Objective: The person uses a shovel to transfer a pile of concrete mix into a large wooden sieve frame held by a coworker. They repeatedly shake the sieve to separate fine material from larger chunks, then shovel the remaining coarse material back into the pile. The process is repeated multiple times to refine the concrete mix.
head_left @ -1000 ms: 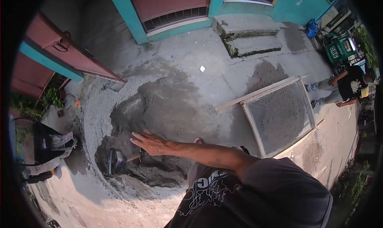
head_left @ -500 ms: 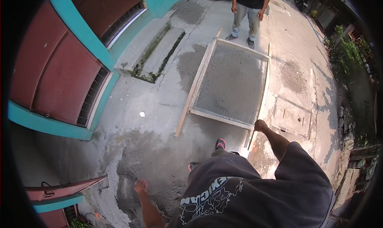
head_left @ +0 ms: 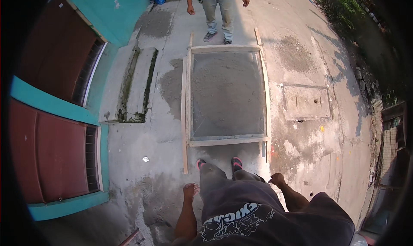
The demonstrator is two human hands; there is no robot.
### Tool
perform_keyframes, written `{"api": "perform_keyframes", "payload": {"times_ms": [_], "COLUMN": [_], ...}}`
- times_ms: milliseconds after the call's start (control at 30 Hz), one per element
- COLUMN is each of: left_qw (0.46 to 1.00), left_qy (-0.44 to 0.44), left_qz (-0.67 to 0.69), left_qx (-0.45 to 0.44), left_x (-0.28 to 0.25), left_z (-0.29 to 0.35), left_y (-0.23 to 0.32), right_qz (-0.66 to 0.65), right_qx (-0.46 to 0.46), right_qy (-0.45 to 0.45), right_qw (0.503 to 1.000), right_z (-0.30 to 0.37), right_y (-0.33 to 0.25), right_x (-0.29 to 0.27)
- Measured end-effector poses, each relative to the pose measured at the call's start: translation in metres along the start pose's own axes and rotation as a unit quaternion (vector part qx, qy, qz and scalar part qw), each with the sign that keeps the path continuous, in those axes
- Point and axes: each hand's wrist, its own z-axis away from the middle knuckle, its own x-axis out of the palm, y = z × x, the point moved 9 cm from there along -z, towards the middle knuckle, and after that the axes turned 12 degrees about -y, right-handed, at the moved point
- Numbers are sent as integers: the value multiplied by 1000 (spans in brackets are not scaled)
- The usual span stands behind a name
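Note:
A large wooden-framed mesh screen (head_left: 229, 141) lies in front of me, with long side rails that stick out past its corners as handles. Grey sand (head_left: 228, 91) shows over and through the mesh. My left hand (head_left: 190, 191) hangs beside my left leg, empty, its fingers loosely apart, a little short of the left handle's near end (head_left: 185, 160). To the right, my right hand (head_left: 277, 179) is just short of the right handle's near end (head_left: 269, 153). It touches nothing, and its fingers are loosely bent. My feet stand between the handles.
Beyond the screen's far edge stands another person (head_left: 217, 13), arms hanging at their sides. On the left, a concrete step (head_left: 140, 82) runs along a turquoise wall with red gates (head_left: 64, 153). A concrete cover slab (head_left: 306, 102) lies right of the screen. Sand patches (head_left: 294, 54) mark the pavement.
My right hand has let go of the screen's right handle and drawn back. My left hand has come forward beside my leg. My view has turned, and the screen now sits squarely ahead.

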Motion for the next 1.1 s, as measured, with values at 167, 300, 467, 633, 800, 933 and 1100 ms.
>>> {"api": "perform_keyframes", "payload": {"times_ms": [167,300,467,633,800,933,1100], "left_qw": [998,976,965,929,871,913,954], "left_qy": [-21,-108,-2,108,178,90,57], "left_qz": [5,-150,-231,-346,-457,-398,-294], "left_qx": [-52,-114,-121,-75,-35,-19,-28], "left_x": [3,-10,-28,-96,-133,-127,-136], "left_z": [-54,-125,-158,-237,-313,-348,-376], "left_y": [16,28,80,68,41,18,-18], "right_qz": [-375,-592,-503,-286,-238,-301,-350], "right_qx": [92,94,170,252,298,259,115], "right_qy": [54,5,-51,-52,-19,-9,32], "right_qw": [921,800,846,923,924,918,929], "right_z": [13,15,-36,-129,-203,-248,-306], "right_y": [34,20,18,78,124,143,171], "right_x": [-10,9,40,56,21,30,68]}}
